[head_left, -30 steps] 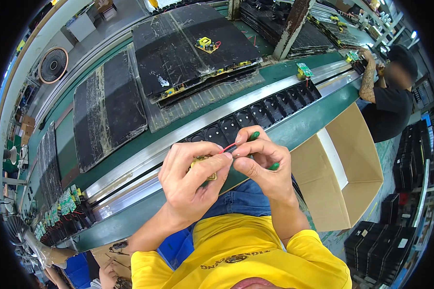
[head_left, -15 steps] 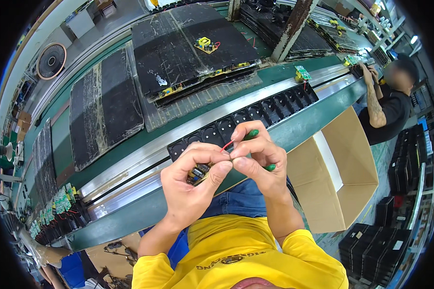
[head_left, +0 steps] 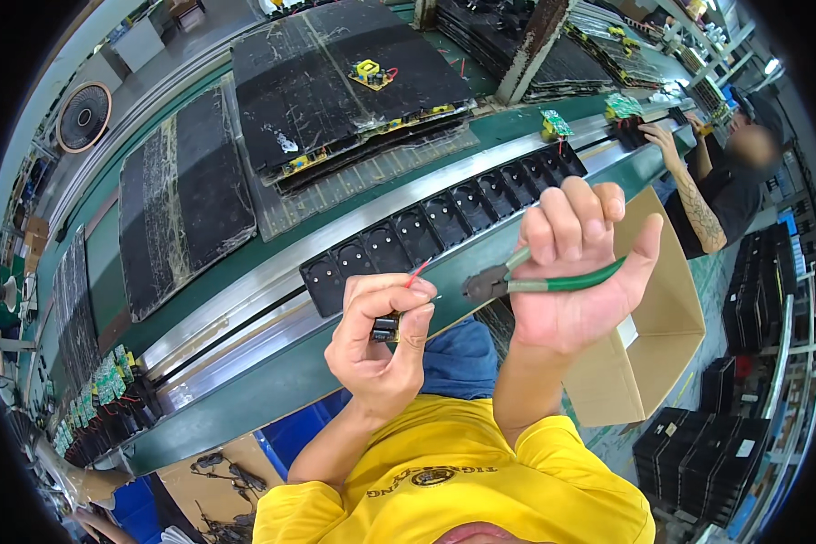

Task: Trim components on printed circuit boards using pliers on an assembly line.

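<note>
A single head-worn fisheye view looks steeply down, close over the hands, across the conveyor bench (head_left: 245,363).

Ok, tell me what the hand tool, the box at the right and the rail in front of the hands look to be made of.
Cutters in the right hand: dark dull metal head, handles in glossy green sleeves, probably plastic or rubber. Box: plain brown cardboard, matte, with folded flaps. Rail: silvery brushed metal, likely aluminium or steel, showing long bright reflections. The left hand pinches a small part with a red wire; its material is unclear.

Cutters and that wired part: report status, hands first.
Left hand pinches small wired component, red lead up. Right hand grips green-handled cutters, tip beside the lead, not touching. Nothing between them.
</note>
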`<state>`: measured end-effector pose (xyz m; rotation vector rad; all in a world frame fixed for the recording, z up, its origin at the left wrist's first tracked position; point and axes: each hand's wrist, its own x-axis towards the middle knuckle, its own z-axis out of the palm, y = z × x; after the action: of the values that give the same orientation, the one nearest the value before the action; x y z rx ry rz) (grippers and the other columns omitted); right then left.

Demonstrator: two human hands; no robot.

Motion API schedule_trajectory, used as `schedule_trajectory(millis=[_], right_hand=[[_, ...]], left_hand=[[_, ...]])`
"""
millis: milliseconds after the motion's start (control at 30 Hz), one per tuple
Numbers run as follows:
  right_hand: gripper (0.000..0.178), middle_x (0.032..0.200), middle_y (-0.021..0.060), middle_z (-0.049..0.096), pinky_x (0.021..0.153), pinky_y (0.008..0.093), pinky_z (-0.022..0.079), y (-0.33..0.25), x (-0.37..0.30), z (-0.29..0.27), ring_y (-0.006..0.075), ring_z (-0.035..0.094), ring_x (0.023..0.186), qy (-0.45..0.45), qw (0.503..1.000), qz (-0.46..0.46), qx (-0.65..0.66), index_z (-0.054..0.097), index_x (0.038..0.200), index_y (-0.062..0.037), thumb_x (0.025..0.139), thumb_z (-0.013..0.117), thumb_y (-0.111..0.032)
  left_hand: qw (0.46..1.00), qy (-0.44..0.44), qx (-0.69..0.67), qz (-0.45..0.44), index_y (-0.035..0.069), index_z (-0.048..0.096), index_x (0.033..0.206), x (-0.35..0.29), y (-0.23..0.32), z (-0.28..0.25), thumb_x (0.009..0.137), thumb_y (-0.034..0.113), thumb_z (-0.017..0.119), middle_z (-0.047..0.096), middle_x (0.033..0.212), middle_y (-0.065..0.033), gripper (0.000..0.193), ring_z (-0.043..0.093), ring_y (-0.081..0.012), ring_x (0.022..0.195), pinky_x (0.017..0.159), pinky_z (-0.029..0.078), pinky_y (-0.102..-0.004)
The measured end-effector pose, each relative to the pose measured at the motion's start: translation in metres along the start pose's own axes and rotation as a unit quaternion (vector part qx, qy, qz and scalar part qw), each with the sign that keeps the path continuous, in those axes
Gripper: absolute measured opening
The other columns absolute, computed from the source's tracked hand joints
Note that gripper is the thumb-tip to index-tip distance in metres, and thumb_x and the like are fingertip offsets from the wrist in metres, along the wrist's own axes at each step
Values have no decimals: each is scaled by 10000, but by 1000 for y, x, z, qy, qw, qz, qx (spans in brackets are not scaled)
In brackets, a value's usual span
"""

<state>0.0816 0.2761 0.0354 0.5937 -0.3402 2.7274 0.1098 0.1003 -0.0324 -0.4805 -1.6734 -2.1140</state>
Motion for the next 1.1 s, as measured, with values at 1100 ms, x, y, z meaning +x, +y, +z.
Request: schedule_trajectory(millis=[1100], right_hand=[[339, 834, -15, 429, 613, 341, 301, 4, -4, -12, 125, 328, 682, -67, 998, 16, -10, 519, 947, -151, 1213, 459, -352]], left_hand=[[996, -4, -52, -78, 12, 745, 1078, -11, 0, 11, 969, -70, 778, 813, 1078, -124, 140, 702, -212, 942, 896, 559, -324]])
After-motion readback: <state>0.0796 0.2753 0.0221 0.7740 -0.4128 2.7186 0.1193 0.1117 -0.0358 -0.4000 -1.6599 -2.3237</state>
